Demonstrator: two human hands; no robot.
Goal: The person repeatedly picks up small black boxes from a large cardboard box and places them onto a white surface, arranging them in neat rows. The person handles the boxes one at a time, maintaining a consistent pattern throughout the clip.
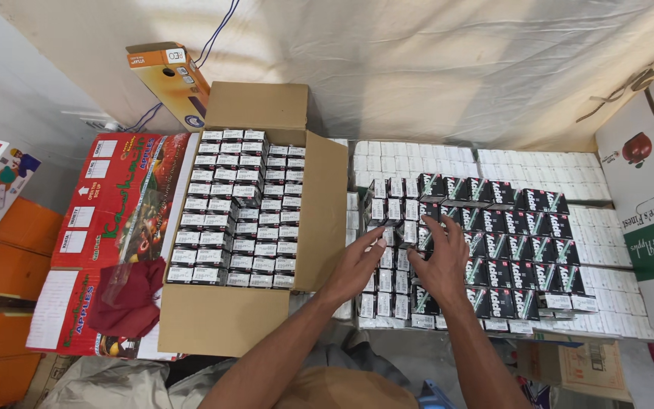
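Note:
Rows of small black-and-white packets lie on a layer of white packets at the centre right. My left hand rests on the left end of these rows, fingers spread, touching upright packets. My right hand is beside it, fingers curled over a few packets in the middle row; I cannot tell whether it grips them. To the left stands an open brown carton packed with several rows of the same small packets.
A flattened red fruit carton with a dark red cloth lies at the left. An orange box leans on the cloth backdrop. A white fruit carton stands at the right; orange boxes at the far left.

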